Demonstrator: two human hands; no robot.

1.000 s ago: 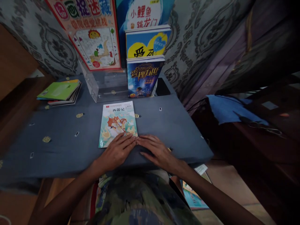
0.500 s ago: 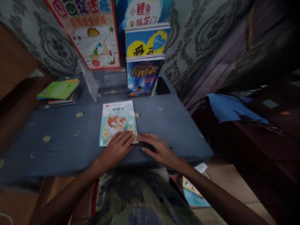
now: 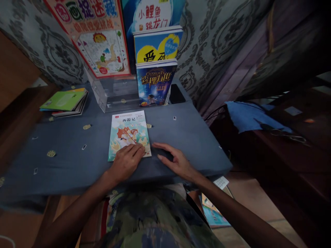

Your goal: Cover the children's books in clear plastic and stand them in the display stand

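A closed thin paperback book (image 3: 130, 129) with a pale green illustrated cover lies flat on the cloth-covered table. On its lower right part rests my left hand (image 3: 128, 159), fingers together and lightly bent, laid over the cover rather than wrapped around the book. Just right of the book's edge is my right hand (image 3: 176, 160), with a gap between thumb and fingers and nothing in it. Its fingertips point toward the book without touching it.
Behind the book, a clear acrylic stand (image 3: 103, 100) holds upright books, including a dark blue one (image 3: 155, 84). A black phone (image 3: 177, 93) lies beside it. Several stacked books (image 3: 64, 100) are at the left. More books (image 3: 214, 212) lie low at the right, below the table (image 3: 196, 137).
My right hand has come away from the book's right edge, and its thumb and fingers are apart. My left hand has stayed on the cover. The view has shifted slightly.
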